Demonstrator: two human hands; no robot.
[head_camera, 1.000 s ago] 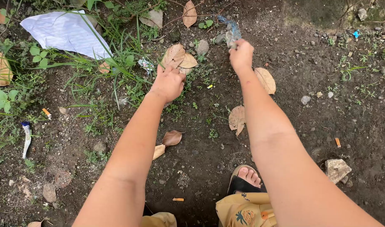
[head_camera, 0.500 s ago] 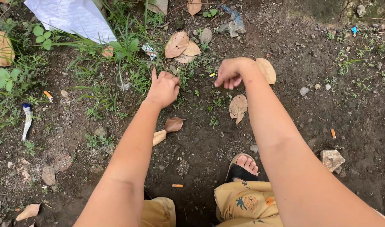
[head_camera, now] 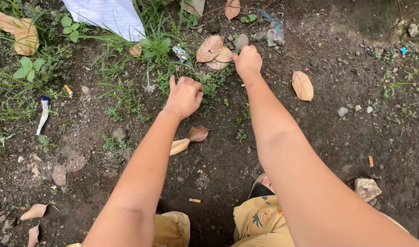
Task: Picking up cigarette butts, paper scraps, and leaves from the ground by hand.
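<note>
- The right hand [head_camera: 248, 60] reaches to twelve o'clock, fingers curled down onto a pair of dry brown leaves [head_camera: 214, 50] lying on the soil; whether it grips them I cannot tell.
- The left hand [head_camera: 185, 95] hovers loosely clenched and empty over low weeds [head_camera: 209, 84], index finger raised, at seven o'clock of the leaves.
- A crumpled lined paper sheet [head_camera: 109, 13] rests in grass at eleven o'clock.
</note>
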